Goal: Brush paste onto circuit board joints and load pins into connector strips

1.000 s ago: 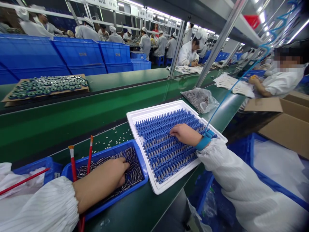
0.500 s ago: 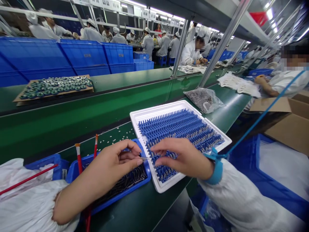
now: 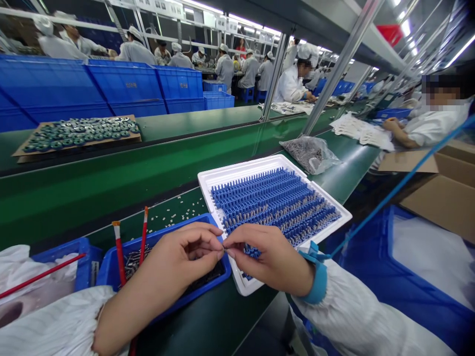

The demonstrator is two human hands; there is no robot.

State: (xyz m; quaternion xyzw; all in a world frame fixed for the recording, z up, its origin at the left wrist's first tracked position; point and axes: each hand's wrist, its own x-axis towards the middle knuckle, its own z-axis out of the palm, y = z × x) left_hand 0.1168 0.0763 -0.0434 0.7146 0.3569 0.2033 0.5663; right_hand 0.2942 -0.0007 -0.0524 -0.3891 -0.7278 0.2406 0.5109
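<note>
My left hand and my right hand meet fingertip to fingertip over the near edge of the bench, both pinched on one small metal pin. Under the left hand sits a blue bin full of dark metal pins. Behind the right hand lies a white tray holding a blue slotted rack, with pins set in its nearer rows. A blue strap circles my right wrist, its blue cord running up to the right.
Red-handled brushes stand at the bin's far edge. A plastic bag of parts lies beyond the tray. A board of green rings rides the upper belt. Cardboard box at right; other workers sit beyond.
My left hand lifted out of the bin with a pin, and my right hand left the rack. Both have come together and now pinch the pin between them.
</note>
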